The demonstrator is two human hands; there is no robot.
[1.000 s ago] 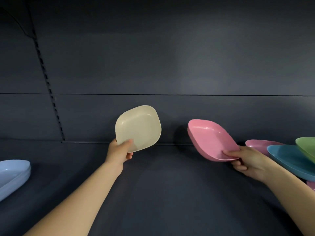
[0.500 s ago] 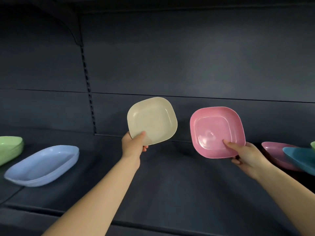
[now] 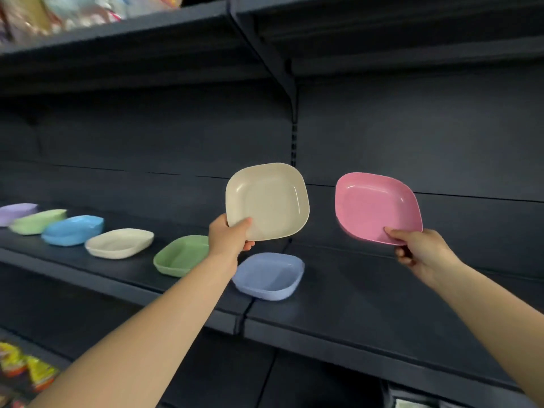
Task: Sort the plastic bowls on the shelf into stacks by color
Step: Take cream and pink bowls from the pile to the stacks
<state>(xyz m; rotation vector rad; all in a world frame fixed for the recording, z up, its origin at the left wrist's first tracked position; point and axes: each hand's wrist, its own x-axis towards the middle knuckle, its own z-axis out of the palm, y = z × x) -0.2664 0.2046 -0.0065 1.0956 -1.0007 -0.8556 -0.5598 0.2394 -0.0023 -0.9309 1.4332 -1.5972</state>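
We stand at a long dark shelf that carries the bowls we are sorting, and we judge that we are mid-carry: two bowls are lifted off it and neither has yet been set on a matching pile.

Along the shelf, from far left toward the middle, sit a lilac bowl, a pale green bowl, a bright blue bowl, a cream bowl on the shelf, a second green bowl partly behind our left forearm, and a periwinkle bowl nearest us. We see nothing lying in any of them. Whether each is a single bowl or a nested stack we cannot tell.

The held cream bowl is raised above the shelf and tilted so its bare inside faces us; the held pink bowl is up to its right, also tilted toward us and bare inside, well apart from the first.

Our left hand grasps the cream bowl at its lower rim, thumb on the inside. Our right hand pinches the pink bowl's lower edge the same way.

Next, we reckon, the held cream bowl should go left and nest level into the cream one on the shelf. No pink bowl shows on the shelf here, so the pink one needs a bare spot.
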